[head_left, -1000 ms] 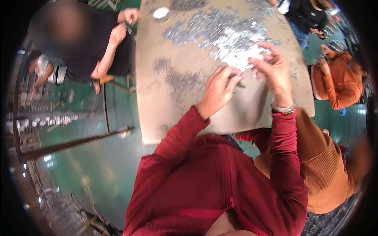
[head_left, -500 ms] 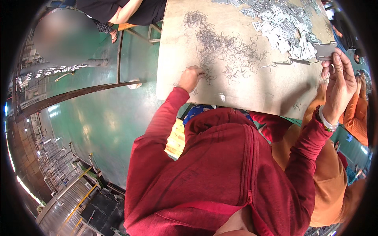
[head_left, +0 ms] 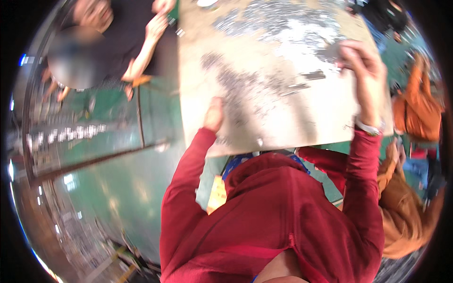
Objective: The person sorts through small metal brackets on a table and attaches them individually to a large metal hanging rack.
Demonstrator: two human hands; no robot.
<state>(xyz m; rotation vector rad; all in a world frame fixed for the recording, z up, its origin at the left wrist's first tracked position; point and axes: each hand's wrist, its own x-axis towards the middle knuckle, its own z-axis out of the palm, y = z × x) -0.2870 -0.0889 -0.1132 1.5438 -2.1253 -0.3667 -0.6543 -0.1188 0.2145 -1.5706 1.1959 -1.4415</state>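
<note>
"Grey plate (head_left: 329, 52): how many in the right hand (head_left: 362, 63)?"

"One, blurred, pinched between narrowed fingers (head_left: 354, 45)."

"And the left hand (head_left: 214, 115)?"

"Whether its fingers hold anything, I cannot tell. One spread of small dark pieces (head_left: 231, 85) lies just right of them on the worktop (head_left: 273, 132), too blurred to count."

"Near the right fingers?"

"One dark flat piece (head_left: 315, 75), below and left of them; one pile of bright pieces (head_left: 299, 42), left, also beyond counting."
</note>
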